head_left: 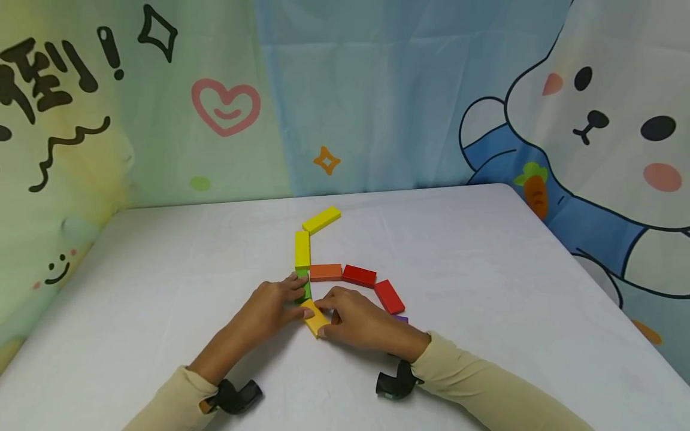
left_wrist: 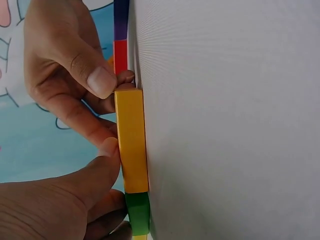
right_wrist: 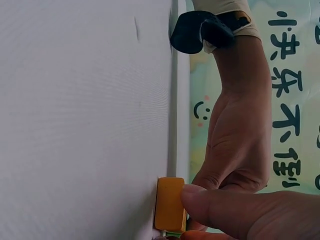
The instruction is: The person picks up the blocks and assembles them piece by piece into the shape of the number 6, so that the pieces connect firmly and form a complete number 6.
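Note:
A row of coloured wooden blocks lies on the white table. At its near end my right hand (head_left: 358, 317) pinches an amber-yellow block (head_left: 315, 320) between thumb and fingers; in the right wrist view the thumb presses on this block (right_wrist: 169, 205). My left hand (head_left: 272, 308) has its thumb on the amber block from the other side, seen close in the left wrist view. Its other fingers rest along the green block (head_left: 307, 290), covering part of it. In the left wrist view, the amber block (left_wrist: 132, 145) meets the green block (left_wrist: 138, 212) end to end.
Two yellow blocks, one straight (head_left: 302, 250) and one angled (head_left: 321, 219), continue beyond the green one. An orange block (head_left: 326, 273), two red blocks (head_left: 359, 276) and a purple block (head_left: 401, 319) curve off rightward, the purple partly hidden by my right arm. A printed curtain (head_left: 366, 96) hangs behind.

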A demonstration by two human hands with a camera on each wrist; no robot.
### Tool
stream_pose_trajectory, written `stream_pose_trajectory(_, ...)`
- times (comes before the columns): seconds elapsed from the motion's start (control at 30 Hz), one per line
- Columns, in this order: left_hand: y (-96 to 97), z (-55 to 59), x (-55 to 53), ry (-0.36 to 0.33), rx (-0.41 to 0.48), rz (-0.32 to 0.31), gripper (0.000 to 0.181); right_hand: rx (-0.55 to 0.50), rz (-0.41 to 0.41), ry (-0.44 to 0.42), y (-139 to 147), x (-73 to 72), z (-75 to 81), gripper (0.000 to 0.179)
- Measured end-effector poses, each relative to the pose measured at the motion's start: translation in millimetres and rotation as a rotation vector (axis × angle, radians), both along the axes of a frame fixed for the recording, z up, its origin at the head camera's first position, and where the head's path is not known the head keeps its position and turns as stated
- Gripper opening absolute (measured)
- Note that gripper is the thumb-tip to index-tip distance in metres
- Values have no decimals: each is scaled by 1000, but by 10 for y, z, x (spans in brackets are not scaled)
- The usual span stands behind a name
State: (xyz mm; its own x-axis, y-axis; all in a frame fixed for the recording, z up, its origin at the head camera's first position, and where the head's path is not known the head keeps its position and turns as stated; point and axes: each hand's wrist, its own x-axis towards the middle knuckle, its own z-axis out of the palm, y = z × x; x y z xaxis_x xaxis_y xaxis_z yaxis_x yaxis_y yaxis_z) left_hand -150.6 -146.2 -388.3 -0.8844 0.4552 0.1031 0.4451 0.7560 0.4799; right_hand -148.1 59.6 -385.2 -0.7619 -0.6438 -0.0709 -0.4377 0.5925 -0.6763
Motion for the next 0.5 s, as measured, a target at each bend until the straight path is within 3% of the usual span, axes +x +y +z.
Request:
stream_pose_trajectory(0.23,-9,-9,-25,-18,-12,-11,54,-20,22,6,57,3,12,45)
stream_pose_trajectory(0.5,1,5,-29,-85,-43,59,57,-293,74,41,307,59,77,35)
